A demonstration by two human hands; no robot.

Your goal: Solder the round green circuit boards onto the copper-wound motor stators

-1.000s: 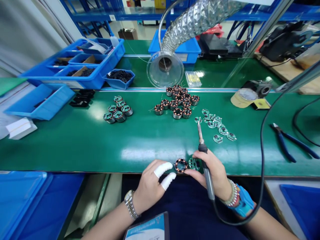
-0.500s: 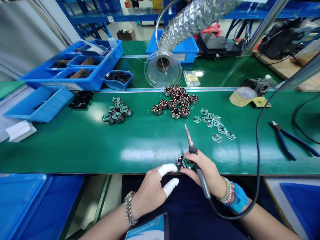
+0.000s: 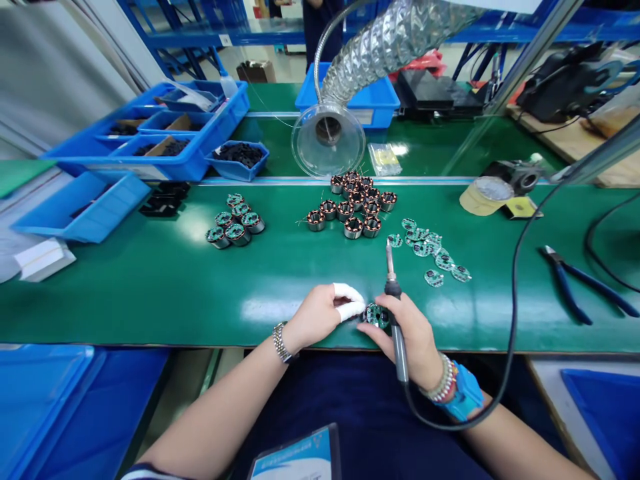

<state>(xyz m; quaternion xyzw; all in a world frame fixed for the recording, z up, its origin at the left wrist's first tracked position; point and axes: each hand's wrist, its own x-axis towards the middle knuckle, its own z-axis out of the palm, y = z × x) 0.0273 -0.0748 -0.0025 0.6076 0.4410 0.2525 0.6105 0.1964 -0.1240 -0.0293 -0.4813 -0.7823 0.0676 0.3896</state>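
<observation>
My right hand [image 3: 413, 333] is closed around a soldering iron [image 3: 399, 343], its metal tip pointing away from me over the table. The thumb and a finger of that hand also rest around a round green circuit board [image 3: 376, 315], which sits over a copper-wound stator mostly hidden beneath it. White finger covers are on the thumb and index finger of my left hand [image 3: 320, 313]. Those fingertips come together at the left edge of the board; whatever is between them is too small to make out.
Copper-wound stators [image 3: 353, 228] stand in a group ahead, with loose circuit boards [image 3: 423, 248] to their right. Board-topped stators [image 3: 237, 233] are at left. Cutting pliers [image 3: 575, 280] lie at right. A fume hose [image 3: 329, 140] hangs behind; the iron's cable [image 3: 515, 287] loops right.
My left hand has moved up and forward, and its spread thumb and index finger have closed at the board. The iron's tip has swung right and forward. A person now stands in the background.
</observation>
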